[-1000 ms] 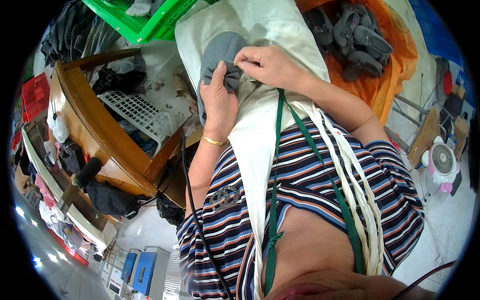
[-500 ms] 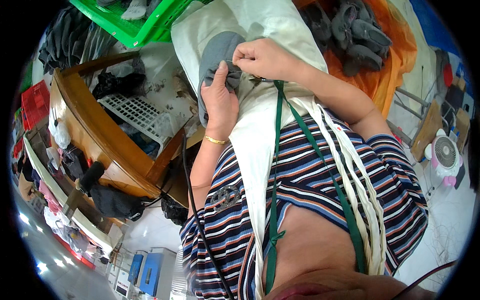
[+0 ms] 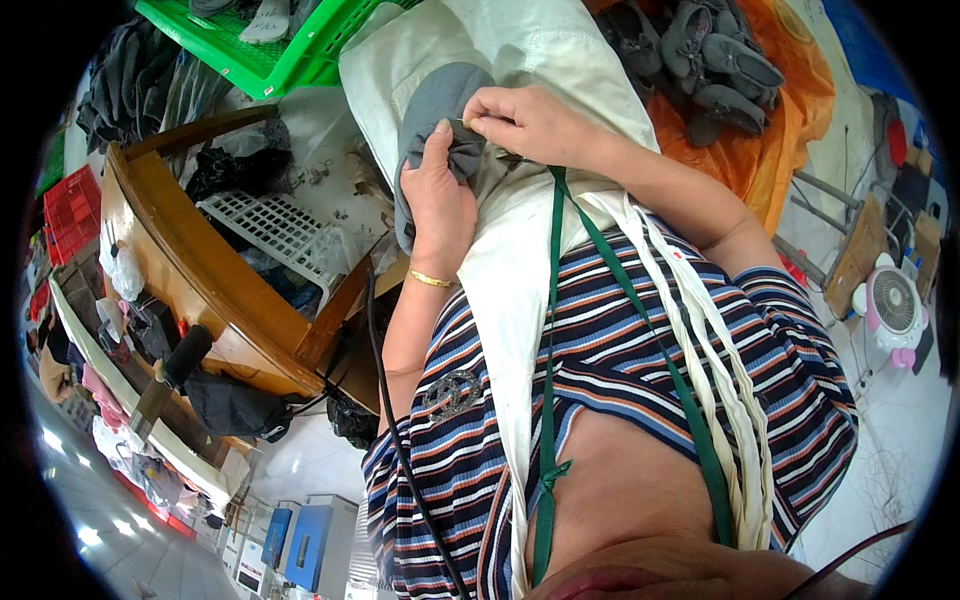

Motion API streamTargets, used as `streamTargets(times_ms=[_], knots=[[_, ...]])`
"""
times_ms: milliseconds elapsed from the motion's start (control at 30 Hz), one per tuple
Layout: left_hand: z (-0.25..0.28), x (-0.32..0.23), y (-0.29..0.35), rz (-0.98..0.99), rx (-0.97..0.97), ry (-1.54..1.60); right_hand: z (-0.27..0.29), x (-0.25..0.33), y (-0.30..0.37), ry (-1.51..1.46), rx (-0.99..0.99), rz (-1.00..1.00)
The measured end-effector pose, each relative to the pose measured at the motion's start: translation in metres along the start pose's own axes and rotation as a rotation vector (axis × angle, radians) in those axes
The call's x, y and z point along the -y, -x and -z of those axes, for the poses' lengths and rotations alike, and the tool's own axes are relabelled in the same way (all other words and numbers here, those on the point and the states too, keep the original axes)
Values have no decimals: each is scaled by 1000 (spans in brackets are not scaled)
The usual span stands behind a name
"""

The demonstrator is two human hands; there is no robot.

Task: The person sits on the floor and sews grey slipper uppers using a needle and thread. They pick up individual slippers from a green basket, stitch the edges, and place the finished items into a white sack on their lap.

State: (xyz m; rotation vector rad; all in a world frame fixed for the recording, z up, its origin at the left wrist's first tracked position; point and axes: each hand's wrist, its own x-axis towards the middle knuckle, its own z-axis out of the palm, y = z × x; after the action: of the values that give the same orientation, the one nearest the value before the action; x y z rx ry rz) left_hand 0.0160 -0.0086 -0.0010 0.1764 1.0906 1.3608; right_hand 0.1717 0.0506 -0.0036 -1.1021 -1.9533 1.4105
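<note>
Gray shoe (image 3: 445, 90) is apparently being stitched: left hand (image 3: 438, 205) gripping it, right hand (image 3: 535, 122) pinching a needle (image 3: 462, 121); next pull likely needing steady hold.

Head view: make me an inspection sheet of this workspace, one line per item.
Surface: white apron over the lap.
Job's things: gray shoe, held; thin strand, needle or thread unclear.
Clutter: dark shoes heaped on orange sheet, right; white basket, left.
Hands: left hand grips the gray shoe; right hand pinches the thin strand between its fingers.
Cables: black cable passes in front of striped shirt.
Surroundings: green crate, upper left; wooden furniture, left; fan, right.
</note>
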Motion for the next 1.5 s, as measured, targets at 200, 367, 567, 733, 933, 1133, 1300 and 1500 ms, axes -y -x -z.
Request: streamTargets(times_ms=[200, 367, 567, 733, 933, 1133, 1300, 1500], knots=[[-2, -3, -1, 36, -32, 21, -4, -10, 3, 20, -44, 118], [-3, -5, -1, 59, -75, 11, -8, -10, 3, 6, -65, 113], [4, 6, 0, -38, 23, -152, -18, 0, -4, -70, -112, -134], [11, 16, 0, -34, 60, -159, 4, 22, -17, -25, 68, -249], [11, 20, 2, -44, 66, -275, 7, 5, -17, 356, -62, 194], [-7, -2, -5, -167, 117, -567, 8, -6, -17, -60, -363, 7], [-20, -38, -45, -514, 293, -1224, 36, -2, -11, -825, -185, -212], [-52, -41, -67, -467, 856, -1580, 51, -28, 16, -1267, -191, -389]])
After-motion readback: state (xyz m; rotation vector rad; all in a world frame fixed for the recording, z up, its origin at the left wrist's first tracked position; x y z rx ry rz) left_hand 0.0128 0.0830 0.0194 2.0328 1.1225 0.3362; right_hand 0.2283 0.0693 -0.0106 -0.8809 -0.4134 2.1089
